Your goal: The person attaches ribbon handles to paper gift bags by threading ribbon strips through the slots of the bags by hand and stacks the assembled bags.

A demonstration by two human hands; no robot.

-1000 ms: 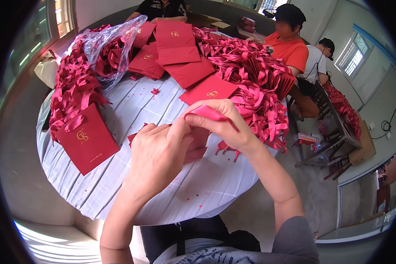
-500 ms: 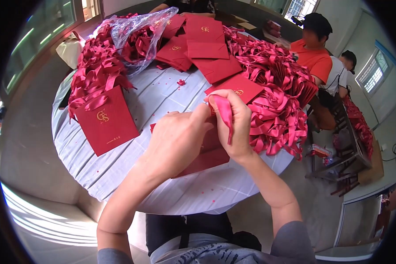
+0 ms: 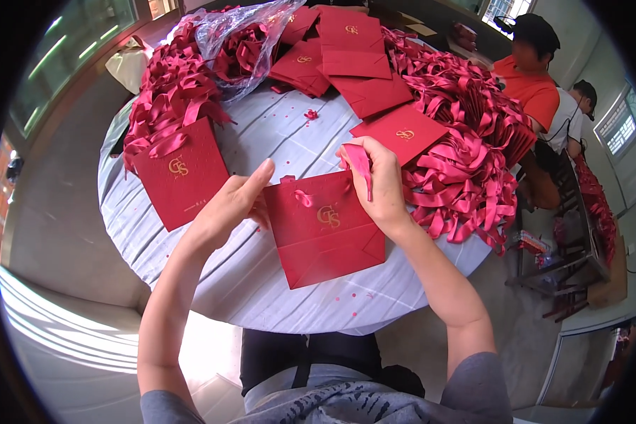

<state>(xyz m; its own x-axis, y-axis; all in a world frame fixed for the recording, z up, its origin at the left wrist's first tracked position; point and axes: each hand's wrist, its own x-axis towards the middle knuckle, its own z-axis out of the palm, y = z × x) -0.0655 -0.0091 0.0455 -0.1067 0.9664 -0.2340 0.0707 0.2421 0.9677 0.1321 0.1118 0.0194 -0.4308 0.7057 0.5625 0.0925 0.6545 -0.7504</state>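
A flat red paper bag (image 3: 325, 237) with a gold emblem lies in front of me, a small loop of pink ribbon (image 3: 304, 198) showing near its top edge. At its upper right corner my right hand (image 3: 380, 180) is closed round a pink ribbon (image 3: 360, 166), whose end hangs over the fingers. My left hand (image 3: 234, 205) is beside the bag's left edge, thumb stretched up and apart from the partly hidden fingers. Whether those fingers touch the bag, I cannot tell. Left of that hand lies another red bag (image 3: 191, 187) with ribbon at its top.
The round table has a pale, wrinkled cover (image 3: 226, 297). Heaps of ribboned bags stand at left (image 3: 173, 99) and right (image 3: 466, 127). Plain red bags (image 3: 353, 56) and clear plastic wrap (image 3: 240, 42) lie at the back. Two people are at the right, one in an orange shirt (image 3: 526, 92).
My left hand has come away from my right and moved left, its thumb now spread. The bag's front is now uncovered. My right hand still holds the ribbon. The view has shifted slightly.
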